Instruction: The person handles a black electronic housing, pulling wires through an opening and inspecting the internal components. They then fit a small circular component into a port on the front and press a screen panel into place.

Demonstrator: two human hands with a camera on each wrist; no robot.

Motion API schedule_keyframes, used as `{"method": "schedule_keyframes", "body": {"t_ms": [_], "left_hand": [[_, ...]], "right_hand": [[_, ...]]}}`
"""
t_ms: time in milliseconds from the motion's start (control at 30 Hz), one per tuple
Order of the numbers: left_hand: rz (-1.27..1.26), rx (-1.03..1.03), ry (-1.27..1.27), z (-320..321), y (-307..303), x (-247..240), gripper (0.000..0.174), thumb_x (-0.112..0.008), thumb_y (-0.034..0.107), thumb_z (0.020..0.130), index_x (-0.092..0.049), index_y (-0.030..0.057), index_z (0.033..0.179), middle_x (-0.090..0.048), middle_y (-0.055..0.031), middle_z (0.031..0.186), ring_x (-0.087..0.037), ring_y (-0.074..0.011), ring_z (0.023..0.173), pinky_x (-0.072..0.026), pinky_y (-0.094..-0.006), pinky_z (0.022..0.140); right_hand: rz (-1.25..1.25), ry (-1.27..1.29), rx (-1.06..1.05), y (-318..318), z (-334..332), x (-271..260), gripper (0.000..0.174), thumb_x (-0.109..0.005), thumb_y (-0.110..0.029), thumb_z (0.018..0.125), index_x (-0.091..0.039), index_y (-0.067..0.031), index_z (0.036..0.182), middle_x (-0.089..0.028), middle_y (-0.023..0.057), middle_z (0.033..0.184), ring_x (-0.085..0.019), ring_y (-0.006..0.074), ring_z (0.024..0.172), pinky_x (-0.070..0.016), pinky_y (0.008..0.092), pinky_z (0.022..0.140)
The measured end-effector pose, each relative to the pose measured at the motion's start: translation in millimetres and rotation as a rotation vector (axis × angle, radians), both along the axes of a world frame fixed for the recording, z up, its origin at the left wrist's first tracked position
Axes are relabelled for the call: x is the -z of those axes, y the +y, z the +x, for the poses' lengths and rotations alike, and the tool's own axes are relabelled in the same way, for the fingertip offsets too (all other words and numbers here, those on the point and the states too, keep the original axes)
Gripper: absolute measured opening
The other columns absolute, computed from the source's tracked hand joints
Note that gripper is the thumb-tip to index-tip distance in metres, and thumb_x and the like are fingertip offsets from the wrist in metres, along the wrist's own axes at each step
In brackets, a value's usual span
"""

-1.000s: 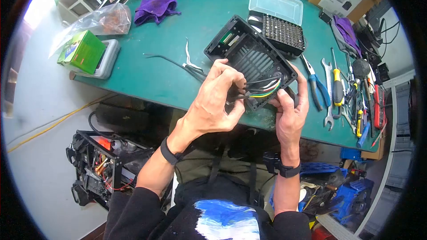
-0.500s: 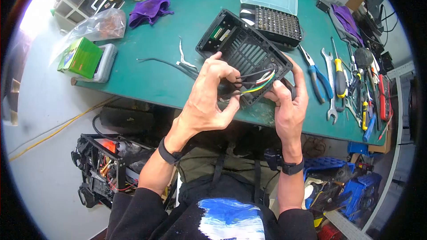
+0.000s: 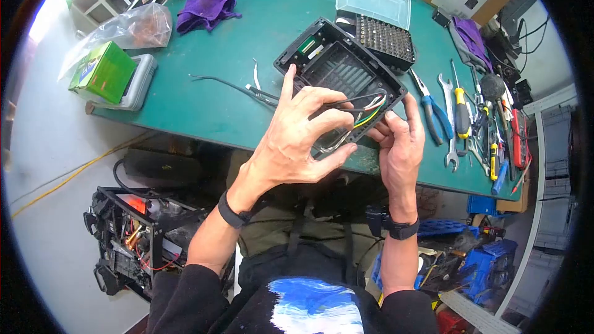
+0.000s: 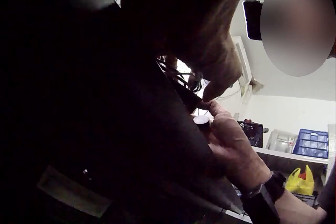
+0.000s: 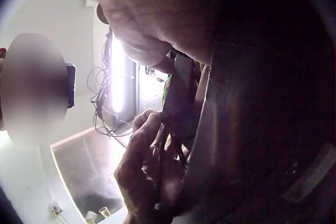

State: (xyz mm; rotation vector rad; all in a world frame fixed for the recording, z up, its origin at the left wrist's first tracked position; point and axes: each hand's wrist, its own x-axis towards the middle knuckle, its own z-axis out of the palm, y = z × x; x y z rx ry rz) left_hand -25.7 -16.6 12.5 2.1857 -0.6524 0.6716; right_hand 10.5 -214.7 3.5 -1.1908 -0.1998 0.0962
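Note:
A black plastic housing (image 3: pixel 337 65) with a slotted floor and a strip of green board tilts over the bench's near edge. At its near right corner my right hand (image 3: pixel 399 139) grips it, thumb on the rim, fingers round the side. My left hand (image 3: pixel 303 127) lies over the near left side, its bent fingers round black cables (image 3: pixel 359 97), index finger up at the left rim and thumb apart from the fingers. Green, yellow and white wires (image 3: pixel 373 111) curve inside the right end. Cable tails (image 3: pixel 226 80) stick out left over the bench. Dark wrist views show both hands from below.
Behind the housing stands a bit set (image 3: pixel 387 40) with its clear lid up. Pliers (image 3: pixel 433 108), a wrench (image 3: pixel 450 130), a screwdriver (image 3: pixel 462 111) and more tools lie on the right. A green box (image 3: pixel 102 74) and a purple cloth (image 3: pixel 207 11) sit left on the bench (image 3: pixel 204 108).
My left thumb has spread away from the fingers, and the index finger has straightened towards the housing's left rim. The coloured wires have shifted slightly. My right hand keeps its grip.

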Motion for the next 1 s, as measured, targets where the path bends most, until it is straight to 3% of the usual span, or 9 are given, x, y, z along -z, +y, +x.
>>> {"method": "schedule_keyframes", "body": {"t_ms": [100, 267, 567, 1000], "left_hand": [[0.002, 0.004, 0.000, -0.6, 0.2, -3.4, 0.038, -0.086, 0.023, 0.070, -0.066, 0.0125, 0.101, -0.065, -0.0078, 0.116, -0.062, -0.0266, 0.112, -0.0078, -0.0676, 0.118], [-0.005, -0.001, -0.016, -0.1, 0.7, -2.5, 0.042, -0.086, 0.021, 0.070, -0.064, 0.0119, 0.105, -0.066, -0.0071, 0.112, -0.062, -0.0264, 0.111, -0.0078, -0.0675, 0.118], [-0.001, 0.003, 0.024, 0.6, -0.2, -2.3, 0.039, -0.085, 0.019, 0.071, -0.064, 0.0141, 0.104, -0.070, 0.0032, 0.098, -0.062, -0.0214, 0.109, -0.0090, -0.0673, 0.119], [0.043, -0.002, 0.038, 0.6, -1.3, -4.0, 0.039, -0.086, 0.019, 0.071, -0.065, 0.0134, 0.104, -0.070, 0.0032, 0.097, -0.062, -0.0206, 0.109, -0.0097, -0.0663, 0.119]], "right_hand": [[0.063, -0.003, 0.001, 3.8, -0.6, -2.0, 0.046, -0.050, -0.009, 0.100, -0.037, 0.0010, 0.143, -0.065, 0.0164, 0.114, -0.070, 0.0215, 0.098, -0.0605, 0.0322, 0.082], [0.080, 0.005, -0.010, 3.2, -0.6, -1.7, 0.047, -0.048, -0.007, 0.099, -0.035, 0.0009, 0.144, -0.065, 0.0180, 0.115, -0.070, 0.0234, 0.097, -0.0606, 0.0334, 0.082], [0.045, -0.009, -0.017, 4.3, -1.0, -3.9, 0.044, -0.051, -0.010, 0.100, -0.038, 0.0005, 0.140, -0.067, 0.0179, 0.112, -0.071, 0.0227, 0.094, -0.0600, 0.0320, 0.081], [0.044, 0.026, -0.024, 3.5, -0.7, -4.7, 0.039, -0.051, -0.011, 0.101, -0.043, 0.0008, 0.137, -0.068, 0.0169, 0.110, -0.072, 0.0222, 0.093, -0.0603, 0.0303, 0.080]]}}
